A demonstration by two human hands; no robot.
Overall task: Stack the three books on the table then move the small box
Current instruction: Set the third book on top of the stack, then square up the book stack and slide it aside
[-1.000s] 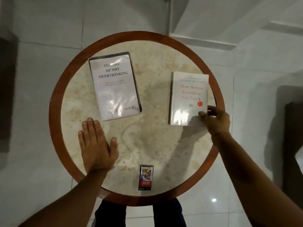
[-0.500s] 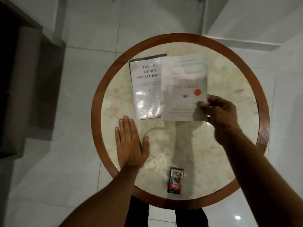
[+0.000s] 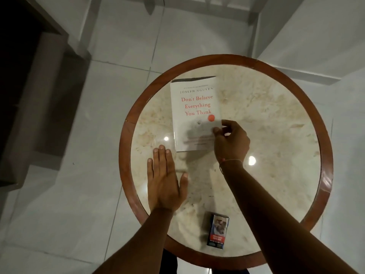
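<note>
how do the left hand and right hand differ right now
The left hand lies flat and open on the table, touching no object; the right hand is curled, pinching the white book at its right edge. Both are bare and over the tabletop.

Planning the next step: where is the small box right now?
In the head view, the small box stands near the table's near edge, between the two forearms, well apart from the book that the right hand touches.
</note>
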